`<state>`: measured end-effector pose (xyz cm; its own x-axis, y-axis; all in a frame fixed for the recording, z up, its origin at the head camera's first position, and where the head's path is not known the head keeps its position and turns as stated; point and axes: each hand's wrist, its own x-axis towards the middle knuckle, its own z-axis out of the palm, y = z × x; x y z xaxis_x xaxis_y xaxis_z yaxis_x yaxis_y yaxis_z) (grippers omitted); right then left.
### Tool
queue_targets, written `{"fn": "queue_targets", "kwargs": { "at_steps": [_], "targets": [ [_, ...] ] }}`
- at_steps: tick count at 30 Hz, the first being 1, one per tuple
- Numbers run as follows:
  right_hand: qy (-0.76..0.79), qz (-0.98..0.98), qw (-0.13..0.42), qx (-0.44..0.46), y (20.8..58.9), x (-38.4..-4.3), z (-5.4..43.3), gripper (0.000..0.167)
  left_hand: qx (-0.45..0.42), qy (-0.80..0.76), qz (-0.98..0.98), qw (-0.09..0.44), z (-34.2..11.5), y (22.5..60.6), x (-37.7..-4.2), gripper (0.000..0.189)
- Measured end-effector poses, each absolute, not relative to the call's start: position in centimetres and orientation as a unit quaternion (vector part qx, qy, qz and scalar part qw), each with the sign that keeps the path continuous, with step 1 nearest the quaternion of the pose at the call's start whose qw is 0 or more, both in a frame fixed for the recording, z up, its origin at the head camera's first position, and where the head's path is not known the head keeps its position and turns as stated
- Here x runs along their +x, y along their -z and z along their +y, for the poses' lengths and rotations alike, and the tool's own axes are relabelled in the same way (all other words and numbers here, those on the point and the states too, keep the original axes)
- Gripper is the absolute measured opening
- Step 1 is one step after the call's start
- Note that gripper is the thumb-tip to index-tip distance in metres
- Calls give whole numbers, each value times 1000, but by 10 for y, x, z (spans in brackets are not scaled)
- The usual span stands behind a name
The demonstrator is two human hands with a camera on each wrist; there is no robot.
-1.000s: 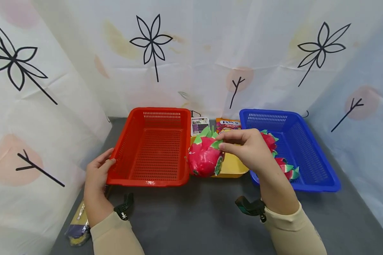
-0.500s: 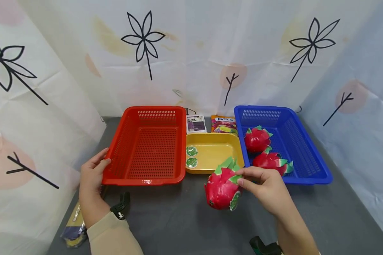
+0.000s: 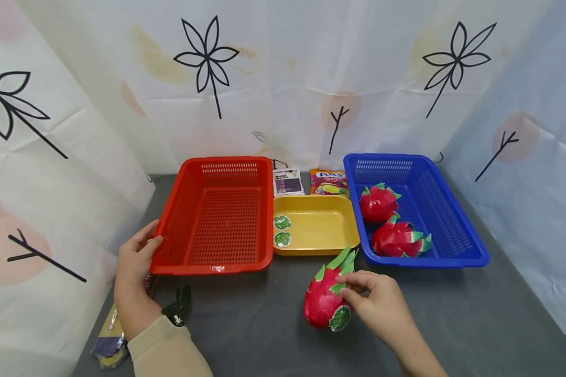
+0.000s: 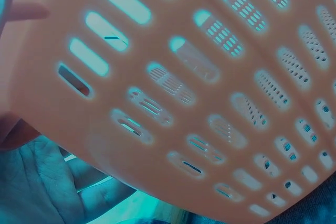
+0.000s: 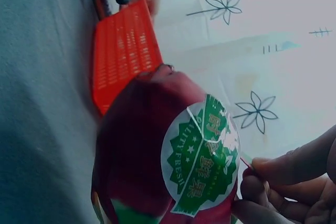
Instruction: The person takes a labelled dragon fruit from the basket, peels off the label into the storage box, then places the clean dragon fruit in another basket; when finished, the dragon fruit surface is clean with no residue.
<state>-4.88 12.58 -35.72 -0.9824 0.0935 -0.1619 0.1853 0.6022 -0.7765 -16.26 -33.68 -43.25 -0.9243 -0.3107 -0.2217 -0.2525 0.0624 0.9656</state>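
Note:
My right hand pinches a green-tipped scale of a red dragon fruit, low over the grey table in front of the yellow tray. Leaves point up and away from me. A round green sticker on its side faces the right wrist camera. At the left, my left hand grips the side rim of a red plastic basket with nothing in it; in the left wrist view its fingers pass the slotted wall. Two round green stickers lie at the tray's left side.
Two more dragon fruits sit in the blue basket at the right. Behind the tray are a candy bag and a white labelled packet. A yellow and purple packet lies by my left forearm. Patterned curtains enclose the table.
My right hand has brought the dragon fruit from over the yellow tray toward me and down, and the fruit has turned so its sticker shows more. My left hand keeps its grip on the basket.

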Motion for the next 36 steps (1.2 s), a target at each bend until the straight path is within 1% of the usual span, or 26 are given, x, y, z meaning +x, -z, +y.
{"fn": "queue_targets", "kwargs": {
  "at_steps": [10,16,21,24,28,33,36],
  "targets": [
    [400,914,47,58,362,-39,118,22,181,643,-743,28,-339,432,-158,59],
    [396,916,53,49,370,-44,114,20,172,640,-748,32,-340,433,-157,57],
    [417,903,85,64,379,-56,110,19,178,637,-750,19,-341,431,-155,58],
    [428,895,103,70,383,-63,109,19,167,614,-771,21,-341,427,-153,59],
    [449,884,119,55,386,-73,108,16,160,559,-812,45,-338,418,-148,59],
    [467,871,146,51,389,-87,106,18,172,506,-841,85,-327,397,-140,55],
    [471,867,156,44,390,-92,105,19,166,494,-842,137,-312,381,-135,48]
  ]
}}
